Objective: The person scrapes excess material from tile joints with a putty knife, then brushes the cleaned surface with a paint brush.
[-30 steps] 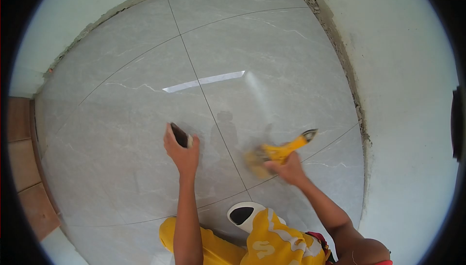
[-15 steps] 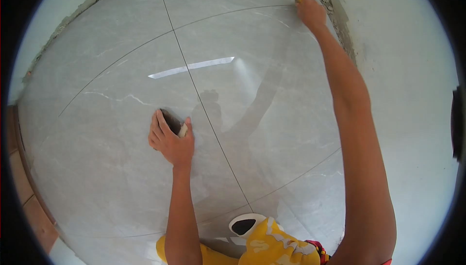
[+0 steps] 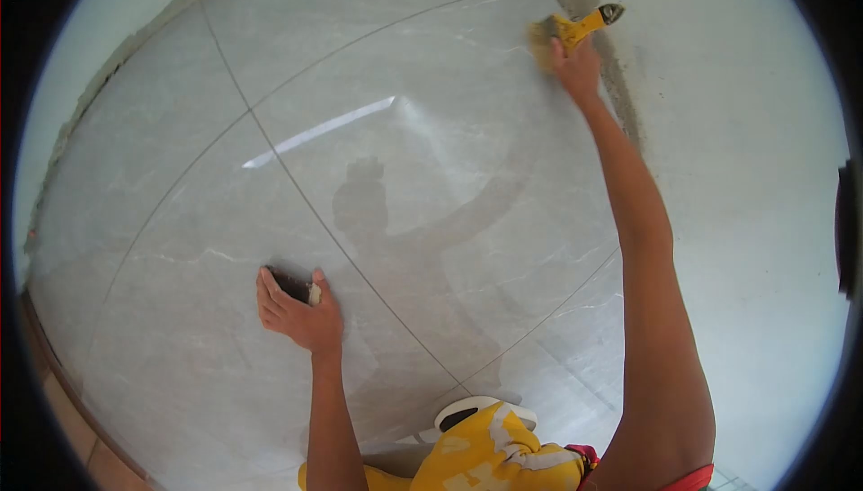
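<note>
My right hand [image 3: 578,66] grips a flat brush with a yellow handle [image 3: 584,25] near the rough edge strip at the upper right. Its pale bristles, slightly blurred, point left over the grey tile floor [image 3: 431,194], and the dark handle end points right. Lower left, my left hand [image 3: 301,316] is closed around a dark block [image 3: 291,283] with a pale edge, held against the tile. I cannot make out exactly what that block is.
Thin dark joints cross between the large tiles. A rough mortar strip [image 3: 620,100] runs along the right wall [image 3: 737,176]. My knee in yellow cloth [image 3: 494,455] and a white shoe [image 3: 485,410] are at the bottom. Brownish tiles [image 3: 81,424] lie at the lower left.
The view has turned. The brush has swung from pointing up to lying sideways, its bristles now in sight. My left hand still holds the dark block and appears lower in view.
</note>
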The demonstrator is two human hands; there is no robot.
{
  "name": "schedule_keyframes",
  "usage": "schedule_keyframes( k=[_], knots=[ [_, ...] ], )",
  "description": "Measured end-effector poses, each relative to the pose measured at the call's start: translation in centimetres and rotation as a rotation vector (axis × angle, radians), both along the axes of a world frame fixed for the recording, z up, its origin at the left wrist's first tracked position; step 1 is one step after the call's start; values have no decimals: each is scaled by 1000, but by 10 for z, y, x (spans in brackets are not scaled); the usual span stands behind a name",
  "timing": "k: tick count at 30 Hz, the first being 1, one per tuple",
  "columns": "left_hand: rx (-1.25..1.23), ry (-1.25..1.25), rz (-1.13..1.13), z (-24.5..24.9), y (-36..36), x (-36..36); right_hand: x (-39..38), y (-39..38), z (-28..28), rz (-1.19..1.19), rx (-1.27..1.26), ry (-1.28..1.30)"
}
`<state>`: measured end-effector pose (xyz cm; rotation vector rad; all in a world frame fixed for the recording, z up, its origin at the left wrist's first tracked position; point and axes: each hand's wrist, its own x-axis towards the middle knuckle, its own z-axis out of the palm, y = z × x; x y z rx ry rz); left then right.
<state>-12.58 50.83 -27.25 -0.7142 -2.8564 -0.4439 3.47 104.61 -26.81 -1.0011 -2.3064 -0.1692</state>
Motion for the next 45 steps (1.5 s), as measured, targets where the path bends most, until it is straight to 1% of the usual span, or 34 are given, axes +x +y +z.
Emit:
schedule_keyframes(
  k=[1,2,3,5,7,10,11,12,13,14,15,17,18,19,20,22,25,26,29,31,32,33,35,36,37,38,40,43,44,45],
  knots=[
    [2,-1,1,0,0,1,23,33,20,-106,-32,-148],
    [-1,0,8,1,-1,0,34,49,34,-208,-73,-292],
    [3,1,9,1,0,-2,27,44,45,-212,-158,-224],
    [7,-9,13,2,-1,1,8,3,66,-213,-331,-98],
    [6,-19,14,1,-3,2,-9,-68,49,140,-382,183],
    [37,-26,15,1,0,6,15,-112,8,291,-332,-2],
    [45,-31,10,4,-2,7,36,-106,6,73,-335,50],
    [56,-15,10,2,1,6,53,-76,7,-123,-324,110],
    [62,-1,8,1,-1,6,57,-71,17,-321,-320,163],
    [63,3,-5,3,-2,7,78,-88,20,-173,-486,270],
    [82,16,-7,5,0,8,106,-127,42,-31,-646,366],
    [107,5,-28,7,-2,12,180,-216,64,13,-1068,65],
    [124,18,-53,3,-2,13,223,-258,62,-43,-1361,-36],
    [142,41,-73,-2,-5,11,257,-302,69,-84,-1482,-72],
    [158,69,-92,-5,-7,9,299,-338,63,-111,-1554,-116],
    [192,7,-71,0,-3,12,345,-403,74,-181,-1749,350],
    [318,-103,-68,9,-10,27,383,-460,84,-247,-1797,205],
    [385,-145,-68,11,-4,34,384,-471,85,-181,-1737,105],
    [356,-259,-295,45,-6,90,382,-479,86,-357,-1820,-277],
    [394,-570,-331,73,-16,147,393,-491,82,-370,-1312,-355],
    [377,-740,-323,81,-22,175,396,-491,77,-358,-1063,-380],
    [351,-910,-307,87,-30,202,382,-482,90,-287,-953,-319],
    [348,-1243,-256,99,-36,257,328,-466,136,-154,-748,-196],
    [415,-1266,-336,91,-40,283,306,-477,141,-29,-1091,-4],
    [485,-1288,-426,80,-44,296,290,-483,140,59,-1243,59],
    [420,-1200,-483,79,-44,292,274,-489,139,134,-1401,120],
    [285,-1027,-574,77,-44,278,256,-492,122,194,-1370,-47],
    [67,-781,-690,71,-46,259,244,-482,100,104,-938,-63],
    [-170,-597,-707,53,-51,264,244,-475,99,48,-930,-41],
    [-214,-536,-812,47,-49,268,248,-467,101,-6,-922,-23]
  ],
)
